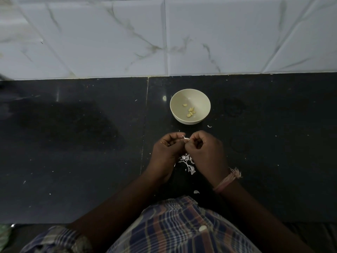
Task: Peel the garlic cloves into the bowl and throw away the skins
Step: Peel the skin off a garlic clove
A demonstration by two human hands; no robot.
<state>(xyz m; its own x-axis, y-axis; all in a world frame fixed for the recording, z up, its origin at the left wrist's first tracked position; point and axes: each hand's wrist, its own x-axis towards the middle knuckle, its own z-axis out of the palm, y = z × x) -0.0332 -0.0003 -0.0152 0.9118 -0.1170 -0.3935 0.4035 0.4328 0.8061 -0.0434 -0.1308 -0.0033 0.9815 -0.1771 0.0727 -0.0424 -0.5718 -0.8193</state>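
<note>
The bowl (190, 106) stands on the worktop (73, 143) before the wall (164, 33), with cloves (190, 112) in it. Nearer the person, both hands (168, 148) (206, 148) meet over a heap of skins (187, 164) on the worktop.

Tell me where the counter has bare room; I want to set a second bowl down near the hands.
Free: the dark counter left of the seam, and the stretch right of the bowl toward the counter's right end. Crowded: between the bowl and both hands, and under the wrists, where the skins lie.
</note>
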